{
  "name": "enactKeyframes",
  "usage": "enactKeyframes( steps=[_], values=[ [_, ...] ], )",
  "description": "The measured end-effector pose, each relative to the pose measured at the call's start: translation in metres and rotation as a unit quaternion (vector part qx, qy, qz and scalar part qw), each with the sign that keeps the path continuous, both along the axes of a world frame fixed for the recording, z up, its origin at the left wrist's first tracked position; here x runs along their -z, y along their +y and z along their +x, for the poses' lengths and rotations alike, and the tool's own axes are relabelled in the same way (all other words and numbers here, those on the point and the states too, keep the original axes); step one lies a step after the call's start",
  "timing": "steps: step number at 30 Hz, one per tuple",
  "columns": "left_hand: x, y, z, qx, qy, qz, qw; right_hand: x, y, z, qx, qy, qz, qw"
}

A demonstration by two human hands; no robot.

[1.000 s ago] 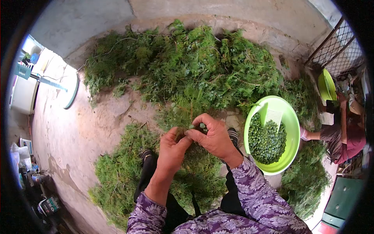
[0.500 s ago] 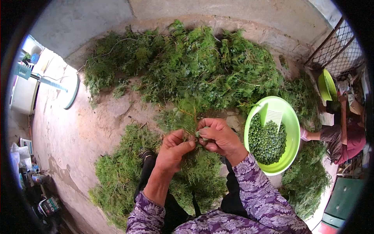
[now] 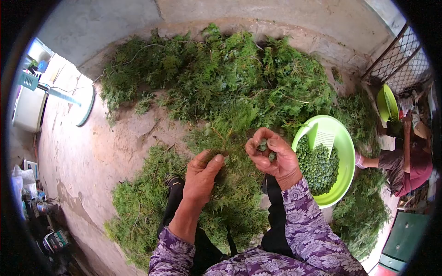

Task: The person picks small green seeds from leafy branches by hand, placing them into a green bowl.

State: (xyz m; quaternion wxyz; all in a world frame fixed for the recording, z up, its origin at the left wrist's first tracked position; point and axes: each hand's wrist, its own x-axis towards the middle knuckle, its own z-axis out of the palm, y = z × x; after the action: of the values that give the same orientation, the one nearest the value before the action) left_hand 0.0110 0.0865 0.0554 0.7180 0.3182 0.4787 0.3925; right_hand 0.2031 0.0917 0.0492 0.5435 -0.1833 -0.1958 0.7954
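Observation:
My left hand (image 3: 204, 173) is closed with its thumb pressed on the fingers, around the base of a green sprig (image 3: 220, 133) that reaches up and away. To its right, apart from it, my right hand (image 3: 272, 154) curls around a few small green berries (image 3: 263, 146), which show between thumb and fingers. Just right of my right hand stands a light green basin (image 3: 346, 179) with a ribbed inner part, holding many green berries (image 3: 316, 170).
Leafy branches (image 3: 221, 76) lie in a long heap along the wall, with more cut greenery (image 3: 138, 207) around my feet. At the right sits another person (image 3: 412, 168) near a second green basin (image 3: 386, 102). A fan stand (image 3: 84, 106) is at the left.
My hands have moved apart. My right hand has shifted right and up with the berries, and my left hand has moved slightly left.

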Motion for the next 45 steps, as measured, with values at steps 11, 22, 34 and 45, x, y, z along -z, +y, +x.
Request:
enactKeyframes(
  steps=[11, 22, 34, 45],
  values=[
    [0.019, -0.003, 0.005, 0.073, 0.357, 0.356, 0.861, -0.015, 0.003, -0.006, 0.038, -0.318, -0.034, 0.947],
    [0.019, -0.008, 0.016, 0.119, 0.429, 0.417, 0.792, -0.001, 0.000, -0.012, 0.060, -0.647, 0.161, 0.742],
    [0.014, -0.007, 0.019, 0.119, 0.406, 0.401, 0.813, -0.003, 0.000, -0.011, 0.032, -0.659, 0.113, 0.743],
    [0.008, -0.011, 0.017, 0.121, 0.292, 0.311, 0.896, 0.003, 0.001, -0.008, -0.029, -0.506, 0.171, 0.845]
  ],
)
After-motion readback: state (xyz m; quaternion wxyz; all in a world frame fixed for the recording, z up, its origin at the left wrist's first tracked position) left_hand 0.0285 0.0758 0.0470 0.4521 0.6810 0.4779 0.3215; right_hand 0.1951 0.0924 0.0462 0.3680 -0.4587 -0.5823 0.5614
